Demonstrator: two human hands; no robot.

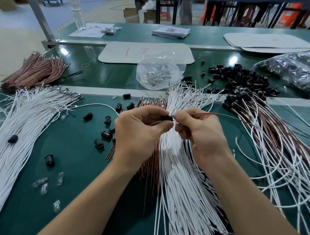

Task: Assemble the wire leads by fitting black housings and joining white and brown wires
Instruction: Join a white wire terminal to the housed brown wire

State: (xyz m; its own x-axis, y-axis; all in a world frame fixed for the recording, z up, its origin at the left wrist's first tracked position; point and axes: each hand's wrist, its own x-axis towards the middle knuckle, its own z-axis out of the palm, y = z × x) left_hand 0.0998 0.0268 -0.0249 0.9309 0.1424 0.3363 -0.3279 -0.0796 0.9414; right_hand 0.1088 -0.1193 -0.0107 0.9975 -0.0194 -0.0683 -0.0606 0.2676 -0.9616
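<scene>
Left hand (pixel 140 126) pinching black housing (pixel 166 118), right hand (pixel 198 128) pinching brown wire (pixel 213 113)

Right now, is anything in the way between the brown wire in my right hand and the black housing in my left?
Nothing visible does. The right hand pinches the brown wire at the end of the black housing, which the left hand grips. The joint itself is hidden.

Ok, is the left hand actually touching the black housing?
Touching. The head view shows the left hand pinching the black housing between thumb and forefinger, while the right hand pinches the brown wire.
</scene>
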